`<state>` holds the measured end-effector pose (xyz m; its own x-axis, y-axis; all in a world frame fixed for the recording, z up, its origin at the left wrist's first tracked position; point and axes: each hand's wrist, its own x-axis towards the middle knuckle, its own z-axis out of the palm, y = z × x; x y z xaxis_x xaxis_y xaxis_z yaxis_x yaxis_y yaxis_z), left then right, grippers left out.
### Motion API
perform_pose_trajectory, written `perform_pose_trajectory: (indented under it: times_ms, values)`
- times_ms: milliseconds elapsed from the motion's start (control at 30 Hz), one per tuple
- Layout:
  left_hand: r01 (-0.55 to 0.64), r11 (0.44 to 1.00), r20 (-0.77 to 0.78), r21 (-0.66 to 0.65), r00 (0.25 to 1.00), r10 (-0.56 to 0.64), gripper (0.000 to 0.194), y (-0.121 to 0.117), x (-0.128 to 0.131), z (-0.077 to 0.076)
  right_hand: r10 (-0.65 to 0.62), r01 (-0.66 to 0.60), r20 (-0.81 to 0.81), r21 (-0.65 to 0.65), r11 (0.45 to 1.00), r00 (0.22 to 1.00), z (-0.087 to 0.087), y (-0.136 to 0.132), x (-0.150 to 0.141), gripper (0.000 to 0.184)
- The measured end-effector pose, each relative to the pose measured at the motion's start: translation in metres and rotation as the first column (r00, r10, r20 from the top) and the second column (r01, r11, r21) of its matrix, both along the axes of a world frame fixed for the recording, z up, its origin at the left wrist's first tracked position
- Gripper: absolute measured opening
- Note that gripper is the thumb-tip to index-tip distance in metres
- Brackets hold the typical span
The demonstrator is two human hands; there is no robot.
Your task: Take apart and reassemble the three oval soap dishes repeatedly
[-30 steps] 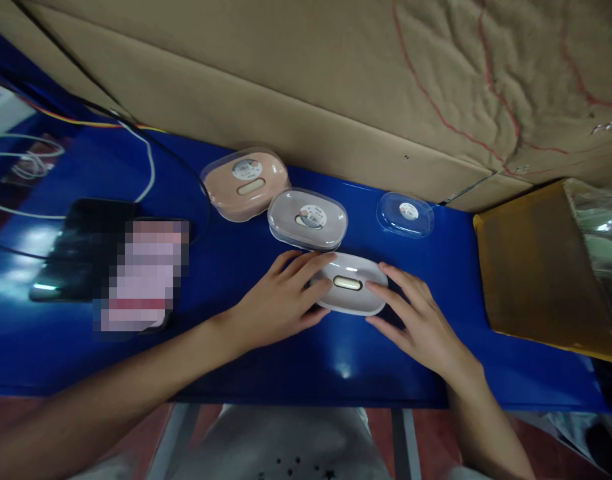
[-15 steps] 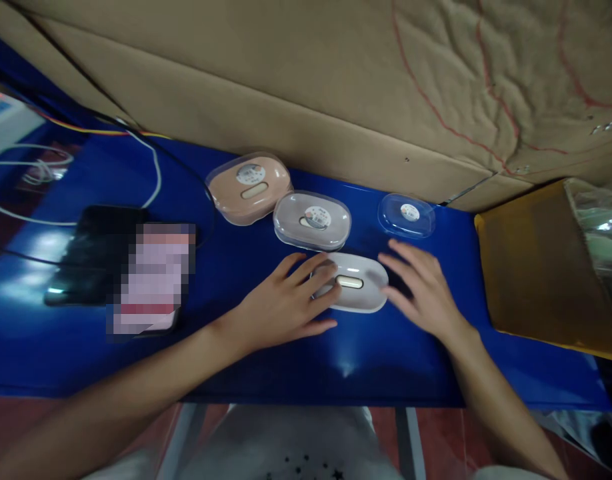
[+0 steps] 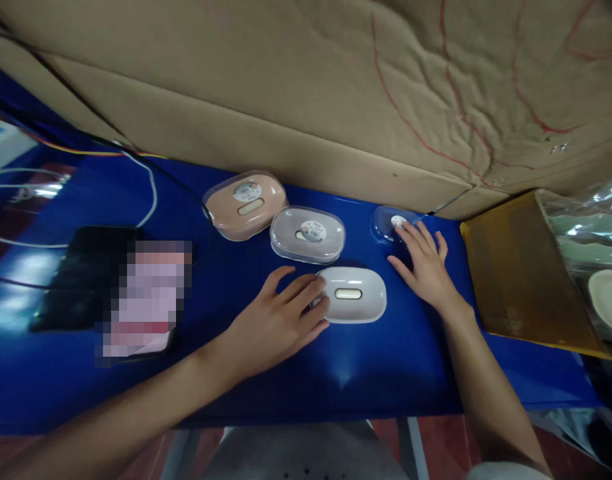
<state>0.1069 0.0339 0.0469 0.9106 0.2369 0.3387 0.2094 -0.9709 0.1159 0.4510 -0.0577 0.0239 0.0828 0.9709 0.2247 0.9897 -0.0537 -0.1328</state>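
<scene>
A pale oval soap dish with a cream slot-shaped piece in its middle lies uncovered on the table. My left hand rests at its left edge, fingers apart and fingertips on or just over the rim; exact contact is hard to tell. Over the clear plastic lid with a round label, my right hand is spread open, its fingers covering the lid's right part. Behind the dish sit a pale soap dish and a pink soap dish, both under clear labelled lids.
On the blue table, a pixelated phone and a black device lie at left among cables. Brown cardboard rises along the back. An open cardboard box with plastic-wrapped pieces stands at right.
My right hand has left the right side of the uncovered soap dish and moved up to the clear lid. My left hand has stayed by the dish. The view has tilted slightly.
</scene>
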Motion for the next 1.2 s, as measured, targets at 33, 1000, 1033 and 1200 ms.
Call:
perform_pose_trajectory:
  times_ms: [33, 1000, 1033, 1200]
  values:
    - [-0.005, 1.0, 0.001, -0.001, 1.0, 0.005, 0.018, 0.001, 0.0, 0.0, 0.009, -0.009, -0.007, 0.004, 1.0, 1.0, -0.001, 0.0, 0.0, 0.06]
    - [-0.044, 0.995, 0.07, -0.087, 0.996, 0.05, 0.038, 0.016, -0.002, -0.006, 0.437, -0.436, -0.119, 0.038, 0.899, 0.892, 0.021, -0.025, -0.082, 0.058]
    - [-0.043, 0.995, 0.066, -0.088, 0.997, 0.048, 0.038, 0.016, -0.002, -0.006, 0.444, -0.443, -0.087, 0.033, 0.896, 0.892, 0.022, -0.025, -0.083, 0.058]
    - [-0.037, 0.995, 0.041, -0.096, 0.998, 0.041, 0.037, 0.017, -0.004, -0.007, 0.45, -0.451, -0.062, -0.014, 0.892, 0.891, 0.022, -0.026, -0.084, 0.058]
